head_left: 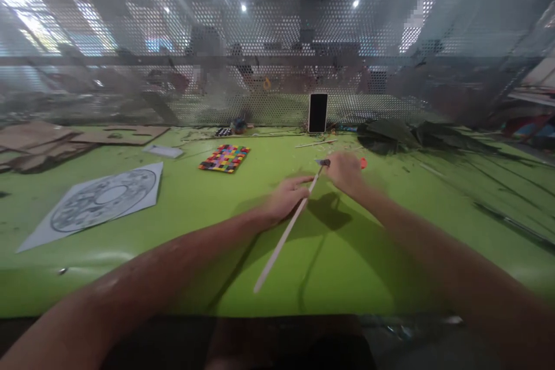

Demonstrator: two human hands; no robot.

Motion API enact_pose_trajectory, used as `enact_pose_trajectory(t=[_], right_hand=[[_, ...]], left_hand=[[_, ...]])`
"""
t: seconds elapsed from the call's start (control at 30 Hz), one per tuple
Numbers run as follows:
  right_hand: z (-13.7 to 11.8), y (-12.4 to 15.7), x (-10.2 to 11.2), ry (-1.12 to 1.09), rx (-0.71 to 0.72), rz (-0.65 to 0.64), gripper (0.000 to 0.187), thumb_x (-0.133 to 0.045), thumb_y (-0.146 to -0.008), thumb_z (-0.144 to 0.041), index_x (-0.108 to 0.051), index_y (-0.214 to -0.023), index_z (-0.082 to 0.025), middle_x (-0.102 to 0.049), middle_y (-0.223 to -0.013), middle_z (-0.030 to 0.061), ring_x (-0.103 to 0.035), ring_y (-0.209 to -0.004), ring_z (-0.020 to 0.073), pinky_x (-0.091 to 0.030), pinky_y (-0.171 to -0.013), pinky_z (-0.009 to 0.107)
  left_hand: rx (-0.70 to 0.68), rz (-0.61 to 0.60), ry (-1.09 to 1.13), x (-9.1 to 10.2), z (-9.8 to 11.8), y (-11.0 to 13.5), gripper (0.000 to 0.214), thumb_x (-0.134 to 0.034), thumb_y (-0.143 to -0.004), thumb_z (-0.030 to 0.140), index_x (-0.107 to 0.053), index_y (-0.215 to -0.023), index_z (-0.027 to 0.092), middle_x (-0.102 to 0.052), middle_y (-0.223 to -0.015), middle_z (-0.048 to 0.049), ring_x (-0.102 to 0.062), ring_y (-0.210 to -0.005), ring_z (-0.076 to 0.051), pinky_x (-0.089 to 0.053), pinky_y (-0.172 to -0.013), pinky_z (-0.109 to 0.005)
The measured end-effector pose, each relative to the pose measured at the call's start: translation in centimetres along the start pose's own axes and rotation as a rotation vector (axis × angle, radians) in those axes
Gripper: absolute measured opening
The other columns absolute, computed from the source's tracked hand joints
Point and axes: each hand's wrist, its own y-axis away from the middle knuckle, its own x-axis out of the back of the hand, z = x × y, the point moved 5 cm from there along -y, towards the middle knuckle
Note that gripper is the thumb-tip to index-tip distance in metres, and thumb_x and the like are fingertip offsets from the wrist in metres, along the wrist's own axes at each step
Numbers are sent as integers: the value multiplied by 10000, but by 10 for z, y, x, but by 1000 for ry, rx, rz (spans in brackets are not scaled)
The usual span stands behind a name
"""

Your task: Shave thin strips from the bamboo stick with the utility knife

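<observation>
Strip (281,245): lies slantwise over the green table (260,153), in front of the person, its near end pointing toward the table edge. The far end is hard to make out; it meets the right hand (346,170) and the knife (321,162), and the exact contact with the blade is blurred. The knife handle is hidden inside the fist. A red spot (363,162) shows just beyond the fist; whether it belongs to the knife cannot be told. The mesh panel (281,84) at the back blurs everything behind it. The cardboard (124,134) is cut off by the left edge.

Appearance of the strip: pale, long, narrow and straight, with a blunt near end. Its upper part passes at the fingers of the left hand (284,201).

Left hand: forefinger extended forward, remaining fingers bent, fingertips touching the strip; whether they pinch or only press it cannot be told. Right hand: fingers curled tightly around the knife.

A woven colored square (225,159) and a printed sheet (111,194) lie to the left. A tablet (318,113) stands upright near the panel; dark leaves (390,136) lie to the right.
</observation>
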Motion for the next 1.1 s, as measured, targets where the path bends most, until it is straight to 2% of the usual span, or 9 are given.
enact_pose_trajectory(t=[0.1, 0.2, 0.33, 0.43, 0.53, 0.73, 0.93, 1.1], right_hand=[[-13, 8, 5, -3, 56, -10, 252, -523, -901, -213, -757, -899, -120, -737, -878, 155, -635, -826, 245, -362, -687, 316], [-21, 14, 10, -21, 117, 26, 236, -525, -889, -210, -747, -865, -134, -732, -876, 137, -616, -819, 236, -341, -687, 318], [-29, 21, 10, -64, 187, 44, 245, -502, -897, -207, -719, -804, -140, -708, -818, 111, -581, -757, 210, -328, -680, 321], [-32, 22, 9, -71, 218, 58, 233, -502, -889, -186, -710, -795, -139, -706, -829, 107, -581, -786, 213, -334, -709, 326], [-30, 18, 7, -66, 211, 56, 243, -489, -885, -154, -721, -815, -145, -716, -850, 104, -593, -824, 223, -346, -737, 331], [-23, 13, 3, 19, 130, -29, 267, -484, -872, -131, -751, -887, -125, -730, -884, 146, -612, -840, 248, -381, -742, 344], [-39, 24, 0, 41, 234, -77, 269, -477, -888, -148, -742, -840, -145, -725, -851, 138, -621, -818, 247, -402, -725, 343], [-35, 20, -6, 53, 188, -101, 247, -492, -896, -155, -736, -877, -120, -730, -892, 157, -643, -850, 264, -435, -757, 351]], left_hand=[[68, -111, 90, -4, 0, 1, 522, -576, -758, 149, -557, -1280, 148, -605, -581, 19, -529, -461, -110, -401, -448, -214], [68, -91, 132, -2, -5, -3, 427, -554, -790, 144, -509, -1214, 153, -656, -664, -5, -596, -530, -125, -468, -505, -232], [59, -40, 175, 1, -11, -9, 178, -505, -931, 275, -500, -1084, 186, -478, -500, 92, -399, -362, -78, -303, -370, -183], [23, -65, 242, -2, -9, -8, 156, -508, -962, 341, -476, -1017, 199, -411, -461, 121, -308, -323, -61, -228, -347, -175], [-4, -41, 208, -2, -7, -5, 129, -482, -979, 337, -455, -978, 211, -408, -449, 123, -311, -318, -62, -226, -347, -173], [-22, 2, 36, 0, -10, -2, 175, -478, -982, 383, -471, -962, 209, -483, -498, 97, -390, -356, -66, -282, -357, -177], [2, 68, 25, -2, -4, -1, 125, -515, -969, 309, -457, -935, 203, -454, -451, 120, -349, -331, -59, -264, -352, -181], [16, 72, -22, -1, -3, 0, 133, -526, -968, 308, -460, -942, 195, -489, -481, 108, -382, -356, -58, -279, -366, -184]])
